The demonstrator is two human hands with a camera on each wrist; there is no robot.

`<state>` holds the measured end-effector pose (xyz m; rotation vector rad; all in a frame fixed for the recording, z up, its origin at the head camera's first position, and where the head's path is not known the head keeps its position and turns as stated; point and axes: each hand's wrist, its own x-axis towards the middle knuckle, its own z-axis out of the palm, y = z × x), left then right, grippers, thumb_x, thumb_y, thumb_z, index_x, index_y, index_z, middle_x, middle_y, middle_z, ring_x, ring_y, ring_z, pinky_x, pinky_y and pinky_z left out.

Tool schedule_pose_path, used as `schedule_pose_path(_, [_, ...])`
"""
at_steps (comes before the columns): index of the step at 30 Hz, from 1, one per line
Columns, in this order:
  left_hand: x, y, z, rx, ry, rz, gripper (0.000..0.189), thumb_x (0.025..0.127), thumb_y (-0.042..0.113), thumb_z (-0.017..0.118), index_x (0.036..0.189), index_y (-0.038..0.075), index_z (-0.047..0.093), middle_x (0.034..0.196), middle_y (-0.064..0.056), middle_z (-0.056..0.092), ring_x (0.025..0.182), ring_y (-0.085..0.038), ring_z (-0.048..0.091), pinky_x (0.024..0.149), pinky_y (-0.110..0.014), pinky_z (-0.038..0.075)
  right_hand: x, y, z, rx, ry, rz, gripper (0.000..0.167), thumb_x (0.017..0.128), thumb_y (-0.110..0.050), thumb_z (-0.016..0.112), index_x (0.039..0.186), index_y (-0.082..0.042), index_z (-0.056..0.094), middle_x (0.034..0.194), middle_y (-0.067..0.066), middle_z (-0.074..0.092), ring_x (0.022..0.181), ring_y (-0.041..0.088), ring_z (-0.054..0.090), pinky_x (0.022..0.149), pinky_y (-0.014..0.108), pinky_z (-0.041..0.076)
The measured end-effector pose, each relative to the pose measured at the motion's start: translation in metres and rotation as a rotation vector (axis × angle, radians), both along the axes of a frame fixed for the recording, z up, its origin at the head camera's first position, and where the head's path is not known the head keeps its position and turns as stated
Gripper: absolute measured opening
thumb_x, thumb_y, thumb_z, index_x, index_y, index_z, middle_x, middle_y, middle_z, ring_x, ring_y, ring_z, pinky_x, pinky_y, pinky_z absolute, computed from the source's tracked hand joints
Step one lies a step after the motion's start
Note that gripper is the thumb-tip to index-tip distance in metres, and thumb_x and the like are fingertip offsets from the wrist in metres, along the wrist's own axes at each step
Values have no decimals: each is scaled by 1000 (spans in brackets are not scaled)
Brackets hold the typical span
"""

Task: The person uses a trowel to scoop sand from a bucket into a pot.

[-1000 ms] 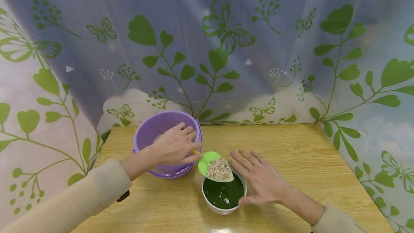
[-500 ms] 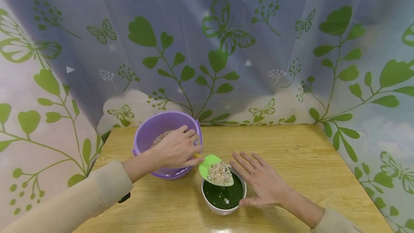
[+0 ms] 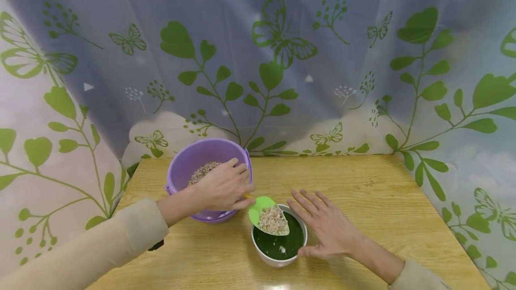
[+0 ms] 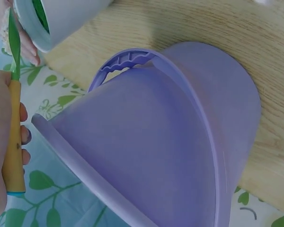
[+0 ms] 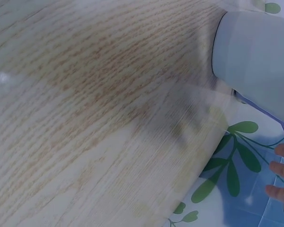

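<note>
Fronting the curtain, 1 bucket stands partly behind the left hand.

The left sleeve and right sleeve are cream, with a small black object below the left cuff.

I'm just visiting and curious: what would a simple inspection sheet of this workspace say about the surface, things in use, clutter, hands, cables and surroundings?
Surface: wooden table.
Bucket: purple, with grains inside.
Bowl: white outside, dark green inside, with a few pale bits; upright, to the right of the bucket.
Scoop: green, loaded with grains, over the bowl.
Clutter: nothing seen.
Left hand: grips the scoop's yellow handle.
Right hand: fingers spread, beside the bowl; contact unclear.
Cables: nothing seen.
Surroundings: curtain printed with leaves and butterflies.
</note>
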<state>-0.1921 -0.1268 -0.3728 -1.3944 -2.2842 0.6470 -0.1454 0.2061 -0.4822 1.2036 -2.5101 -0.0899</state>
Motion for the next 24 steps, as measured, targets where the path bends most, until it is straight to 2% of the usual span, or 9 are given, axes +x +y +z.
schedule_pose_path(8, [2,3,-2,-49,21,23,48,106,66,38,104,29,68,102,4,74,93,-15,61,82,-31,45,-1,0,2,3,2,0,116,87,-97,15,163,-12,37,171,14,37,153,37,45,118,60,43])
schedule_pose_path(15, [3,9,-5,-97,15,38,50,106,68,35,110,31,69,101,6,72,92,-13,59,83,-30,44,-1,-2,3,-1,-12,-4,118,86,-97,10,163,-12,38,170,14,38,153,37,45,117,60,43])
schedule_pose_path(24, [4,13,-11,-105,27,23,51,106,67,36,110,29,69,103,5,74,96,-13,62,84,-30,46,1,-2,3,4,-11,-9,119,86,-96,4,163,-12,39,169,14,40,153,37,46,116,60,44])
